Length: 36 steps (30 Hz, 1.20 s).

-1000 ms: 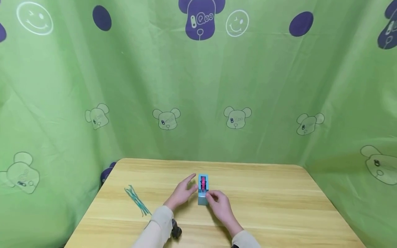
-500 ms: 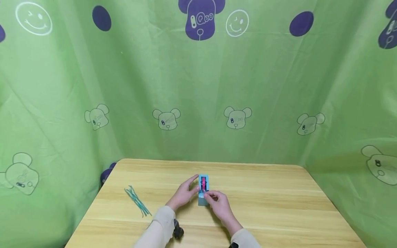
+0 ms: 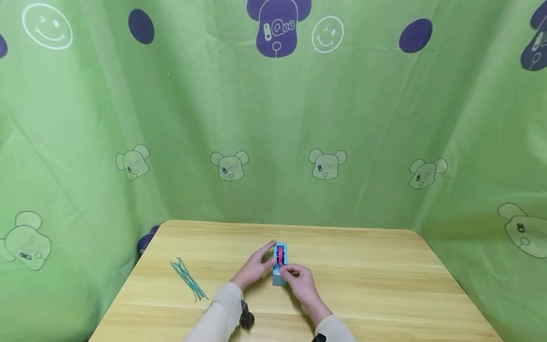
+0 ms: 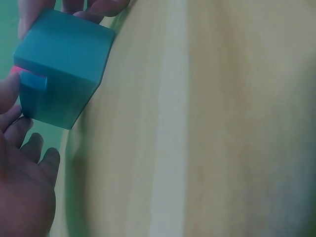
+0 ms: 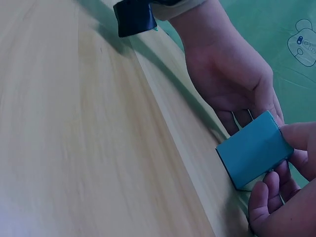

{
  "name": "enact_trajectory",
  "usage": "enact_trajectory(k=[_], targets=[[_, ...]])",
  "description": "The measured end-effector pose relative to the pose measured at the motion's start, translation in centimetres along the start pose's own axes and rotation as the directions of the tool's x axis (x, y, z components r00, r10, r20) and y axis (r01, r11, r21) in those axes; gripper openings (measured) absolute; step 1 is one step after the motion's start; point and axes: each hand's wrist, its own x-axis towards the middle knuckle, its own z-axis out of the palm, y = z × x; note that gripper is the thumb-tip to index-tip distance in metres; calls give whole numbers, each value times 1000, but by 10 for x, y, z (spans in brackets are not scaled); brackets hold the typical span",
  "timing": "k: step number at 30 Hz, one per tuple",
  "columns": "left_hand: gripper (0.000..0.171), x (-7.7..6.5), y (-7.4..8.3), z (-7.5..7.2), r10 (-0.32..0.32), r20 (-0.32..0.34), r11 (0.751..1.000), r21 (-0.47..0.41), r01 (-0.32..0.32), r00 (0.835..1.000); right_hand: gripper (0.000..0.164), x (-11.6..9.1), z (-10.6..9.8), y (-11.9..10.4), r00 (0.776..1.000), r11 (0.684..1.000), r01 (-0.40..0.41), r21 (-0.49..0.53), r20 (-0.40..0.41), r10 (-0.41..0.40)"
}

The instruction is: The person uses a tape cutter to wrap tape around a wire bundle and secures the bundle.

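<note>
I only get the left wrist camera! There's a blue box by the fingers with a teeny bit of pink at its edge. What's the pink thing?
Observer: From the head view, it's a pink wheel sitting inside an opening in the blue box.

Operator: Cool! Is there other stuff on the table, where I can't see?

Observer: Yes, a bunch of thin teal strips lies on the table, out past the person's left hand.

Operator: And what's that green in my corner?

Observer: A curtain, and the head view shows bear heads printed on it.
</note>
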Motion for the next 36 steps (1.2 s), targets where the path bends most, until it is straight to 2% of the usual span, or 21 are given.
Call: enact_trajectory(k=[6, 18, 23, 30, 36], targets=[[58, 3, -1, 0, -22, 14, 1000, -22, 22, 1000, 24, -1, 2, 0, 1000, 997, -23, 67, -3, 23], [59, 3, 1, -2, -1, 9, 998, 56, 1, 1000, 17, 3, 4, 1, 999, 976, -51, 211, 24, 47], [60, 5, -2, -5, 12, 10, 996, 86, -12, 1000, 20, 3, 6, 0, 998, 974, -52, 221, 37, 45], [60, 8, -4, -9, 13, 2, 996, 83, -13, 1000, 25, 4, 9, 1, 997, 973, -51, 226, 60, 38], [61, 7, -6, -8, 29, -14, 993, 118, -27, 999, 26, 3, 7, -1, 999, 984, -32, 174, 36, 26]])
